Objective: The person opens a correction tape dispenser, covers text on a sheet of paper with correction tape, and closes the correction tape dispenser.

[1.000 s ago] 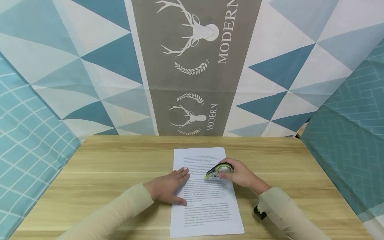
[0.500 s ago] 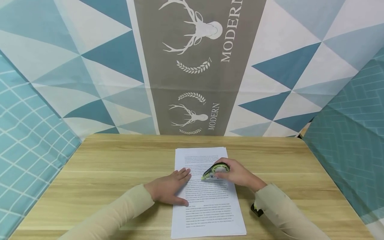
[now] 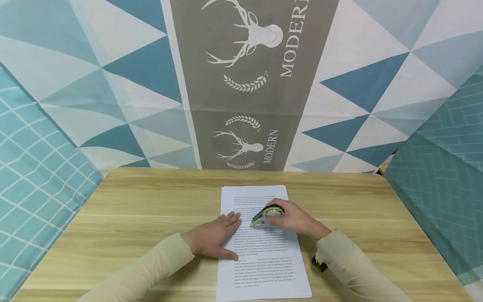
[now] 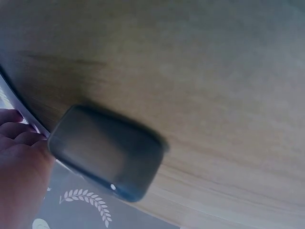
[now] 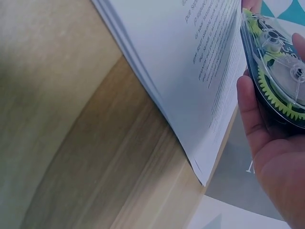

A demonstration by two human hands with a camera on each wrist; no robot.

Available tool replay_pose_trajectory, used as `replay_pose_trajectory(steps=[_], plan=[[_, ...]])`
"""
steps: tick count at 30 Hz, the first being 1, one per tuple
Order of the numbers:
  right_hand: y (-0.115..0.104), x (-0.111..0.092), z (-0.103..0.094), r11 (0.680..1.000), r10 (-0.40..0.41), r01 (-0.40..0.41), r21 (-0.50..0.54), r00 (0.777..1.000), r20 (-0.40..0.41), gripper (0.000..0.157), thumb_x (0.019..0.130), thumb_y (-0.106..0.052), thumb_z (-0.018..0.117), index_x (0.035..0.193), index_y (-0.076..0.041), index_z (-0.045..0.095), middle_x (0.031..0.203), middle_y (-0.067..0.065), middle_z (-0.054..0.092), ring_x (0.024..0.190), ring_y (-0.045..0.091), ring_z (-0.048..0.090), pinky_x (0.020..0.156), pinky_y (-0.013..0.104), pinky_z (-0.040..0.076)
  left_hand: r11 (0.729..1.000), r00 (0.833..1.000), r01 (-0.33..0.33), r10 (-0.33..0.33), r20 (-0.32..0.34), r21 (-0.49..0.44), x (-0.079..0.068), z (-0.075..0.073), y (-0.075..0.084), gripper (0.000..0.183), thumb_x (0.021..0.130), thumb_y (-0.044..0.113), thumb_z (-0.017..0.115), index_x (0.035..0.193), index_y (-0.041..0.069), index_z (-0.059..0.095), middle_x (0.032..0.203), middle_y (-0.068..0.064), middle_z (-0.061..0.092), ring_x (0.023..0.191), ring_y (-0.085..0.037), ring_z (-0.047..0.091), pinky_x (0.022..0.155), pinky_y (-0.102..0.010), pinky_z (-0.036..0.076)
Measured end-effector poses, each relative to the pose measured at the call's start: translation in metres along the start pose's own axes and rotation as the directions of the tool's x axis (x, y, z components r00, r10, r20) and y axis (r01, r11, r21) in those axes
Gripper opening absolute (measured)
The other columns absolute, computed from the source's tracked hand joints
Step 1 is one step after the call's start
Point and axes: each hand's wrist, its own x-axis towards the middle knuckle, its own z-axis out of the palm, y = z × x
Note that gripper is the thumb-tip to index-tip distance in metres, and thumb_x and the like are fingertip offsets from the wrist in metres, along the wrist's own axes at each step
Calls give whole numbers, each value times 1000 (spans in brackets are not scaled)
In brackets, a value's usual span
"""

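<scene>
We saw a correction tape dispenser (image 3: 267, 214) above the far half of a stack of printed sheets (image 3: 266, 274), a little right of its middle. The person's right hand (image 3: 294, 219) held it, thumb and fingers closed round its casing, with its tip pointing left and slightly near. We could not tell whether the tip touched the paper. In the right wrist view we made out a clear casing with a yellow-green gear wheel (image 5: 274, 98) inside and a dark back.

The person's left hand (image 3: 212, 238) rested flat on the left edge of the stack, its fingers straight and close together toward the far right, its thumb spread wide on the near side. We noticed a blank gap in the first line of the near block of print.

The stack lay lengthwise on a wood-grain table (image 3: 151, 197). Near the right sleeve (image 3: 354, 268), partly behind it, we saw a small black-and-yellow object (image 3: 320, 265). Beyond the far edge hung a gray printed cloth (image 3: 245, 100) with deer heads and the word MODERN.
</scene>
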Motion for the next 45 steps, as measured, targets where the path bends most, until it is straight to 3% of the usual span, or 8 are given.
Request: replay_pose_trajectory(steps=[11, 26, 34, 45], plan=[[-1, 2, 3, 998, -48, 47, -45, 999, -7, 23, 85, -29, 69, 105, -20, 62, 99, -4, 63, 88, 12, 55, 80, 27, 45, 1000, 1000, 0, 0, 7, 9, 1, 0, 2, 97, 80, 70, 51, 147, 5, 28, 157, -11, 18, 145, -26, 15, 118, -41, 21], [-2, 4, 7, 995, -62, 62, -74, 998, 7, 20, 85, -28, 69, 103, -21, 61, 100, -5, 63, 89, 11, 55, 79, 26, 45, 1000, 1000, -5, 5, 8, -3, 1, -1, 3, 96, 80, 69, 53, 147, 5, 28, 157, -11, 18, 145, -27, 16, 118, -42, 21], [-10, 9, 4, 973, -92, 97, -209, 995, 33, 22, 86, -30, 68, 103, -18, 58, 95, -6, 62, 83, 7, 54, 75, 25, 45, 1000, 1000, -3, 3, 0, 7, 1, -2, 1, 96, 80, 69, 53, 147, 4, 28, 156, -12, 18, 145, -28, 16, 117, -42, 22], [-22, 11, 2, 962, -73, 92, -258, 994, 82, 21, 86, -27, 66, 101, -15, 57, 93, -4, 62, 79, 8, 52, 71, 23, 43, 1000, 1000, -7, 7, -3, -6, 1, -3, 1, 96, 80, 68, 53, 147, 4, 28, 156, -13, 18, 145, -28, 15, 117, -43, 21]])
